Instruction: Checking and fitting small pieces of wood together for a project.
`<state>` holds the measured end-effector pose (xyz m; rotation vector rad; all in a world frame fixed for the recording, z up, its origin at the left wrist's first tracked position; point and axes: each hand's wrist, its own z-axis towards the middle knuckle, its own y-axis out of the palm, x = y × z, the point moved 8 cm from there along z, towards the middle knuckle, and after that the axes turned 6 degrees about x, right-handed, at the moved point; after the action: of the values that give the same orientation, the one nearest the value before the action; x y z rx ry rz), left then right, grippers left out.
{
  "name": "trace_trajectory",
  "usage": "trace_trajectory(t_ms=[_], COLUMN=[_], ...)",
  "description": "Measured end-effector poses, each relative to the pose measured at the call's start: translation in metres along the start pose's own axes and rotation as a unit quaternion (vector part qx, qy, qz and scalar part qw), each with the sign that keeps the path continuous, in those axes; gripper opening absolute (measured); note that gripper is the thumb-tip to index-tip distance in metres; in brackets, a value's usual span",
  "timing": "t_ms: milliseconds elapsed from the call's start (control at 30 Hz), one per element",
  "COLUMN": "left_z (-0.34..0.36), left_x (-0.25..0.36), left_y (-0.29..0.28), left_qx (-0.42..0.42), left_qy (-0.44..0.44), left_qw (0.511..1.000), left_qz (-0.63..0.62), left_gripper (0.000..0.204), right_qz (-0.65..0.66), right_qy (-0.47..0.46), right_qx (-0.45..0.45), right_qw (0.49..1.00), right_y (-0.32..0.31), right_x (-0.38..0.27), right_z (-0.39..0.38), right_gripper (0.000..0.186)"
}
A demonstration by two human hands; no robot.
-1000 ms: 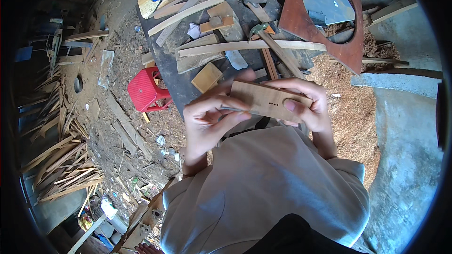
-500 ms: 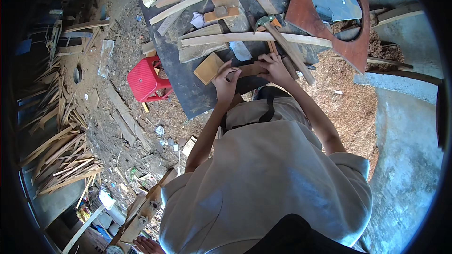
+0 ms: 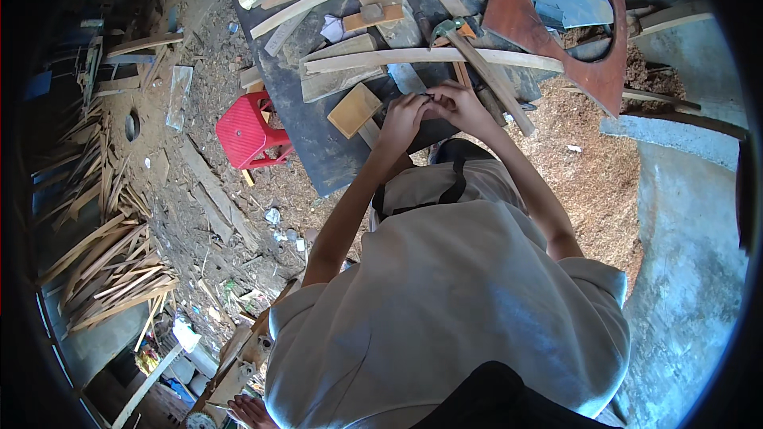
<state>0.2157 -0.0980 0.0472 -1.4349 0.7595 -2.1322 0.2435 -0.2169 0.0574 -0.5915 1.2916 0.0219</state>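
Left hand (image 3: 401, 115): fingers curled, pinching a small dark piece (image 3: 427, 97) at the counter (image 3: 318, 143) edge | Right hand (image 3: 461, 103): touching left hand, fingers closed on same piece | Block (image 3: 354, 110): flat, just left of left hand | Long slat (image 3: 433, 57): beyond hands | Red stool (image 3: 246, 131): on floor, left of counter

A dark workbench (image 3: 334, 155) filled the upper middle of the frame. On it lay a long pale wooden strip (image 3: 429, 56), a small square wood block (image 3: 354, 110), several offcuts, a hammer (image 3: 481, 67) and a reddish-brown curved board (image 3: 548, 24) at upper right.
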Motion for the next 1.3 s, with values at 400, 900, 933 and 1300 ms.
trace_trajectory(t_ms=[400,900,933,1300], left_z=[-0.028,-0.014,-0.012,-0.009], left_x=[-0.044,-0.006,-0.003,0.012], left_y=[0.013,-0.025,-0.026,-0.05], left_qx=[-0.061,0.06,0.06,0.12], left_qy=[-0.042,-0.03,-0.03,-0.035], left_qw=[0.996,0.997,0.997,0.992], left_qz=[0.048,0.033,0.033,0.013], left_gripper=[0.058,0.05,0.05,0.045], right_qz=[-0.02,0.125,0.133,0.138], right_qy=[0.141,0.224,0.211,0.216], right_qx=[0.064,0.129,0.136,0.127], right_qw=[0.988,0.958,0.959,0.958], right_y=[-0.033,-0.047,-0.047,-0.041], right_x=[0.065,0.069,0.066,0.059], right_z=[-0.025,-0.073,-0.072,-0.076], right_gripper=[0.015,0.024,0.024,0.021])
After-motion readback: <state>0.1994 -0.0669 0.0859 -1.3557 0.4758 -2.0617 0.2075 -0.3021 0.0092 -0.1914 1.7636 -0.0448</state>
